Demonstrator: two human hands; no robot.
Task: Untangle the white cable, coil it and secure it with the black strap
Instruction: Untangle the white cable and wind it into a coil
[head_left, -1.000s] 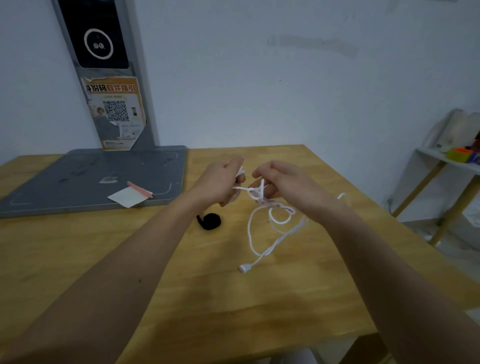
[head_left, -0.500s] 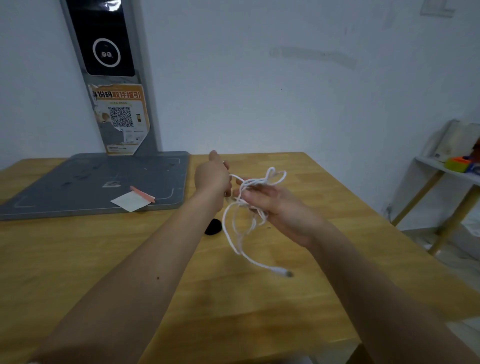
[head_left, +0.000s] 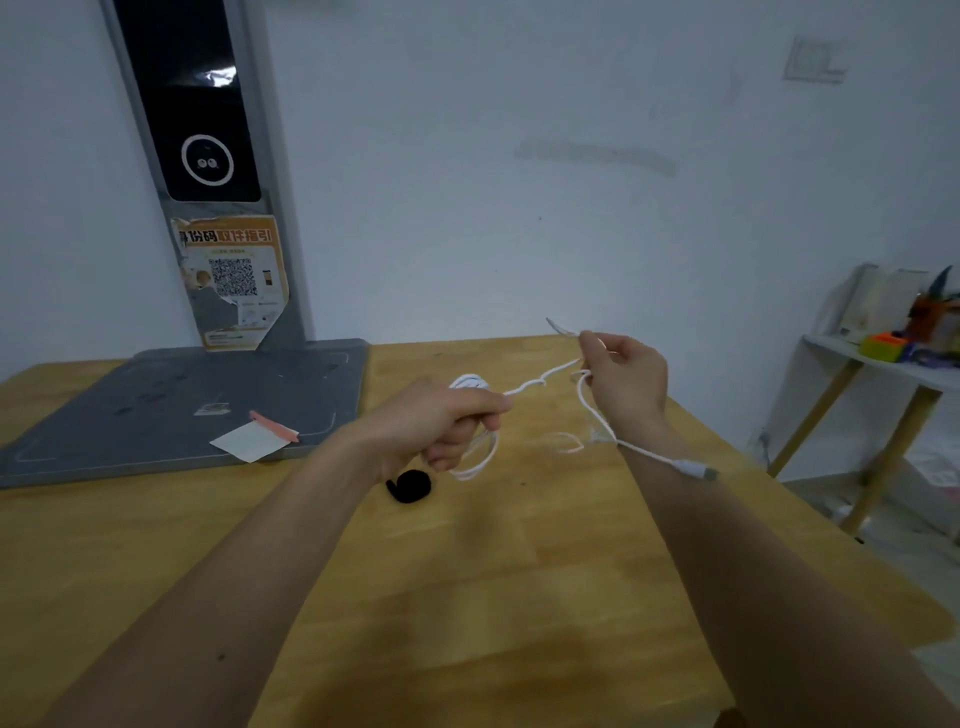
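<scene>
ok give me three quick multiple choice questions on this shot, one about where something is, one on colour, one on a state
1. Where is the black strap?
A. on the wooden table, below the left hand
B. on the grey base plate
C. in the right hand

2. What colour is the cable?
A. black
B. white
C. orange

3. What are the hands doing?
A. both lie flat on the table
B. only the left holds the cable
C. both grip the cable, a length strung between them

Answers: 1 A, the strap lies loose on the wood by the left hand. 2 B, it shows white against the table. 3 C, the right hand pinches one part, the left grips loops.
</scene>
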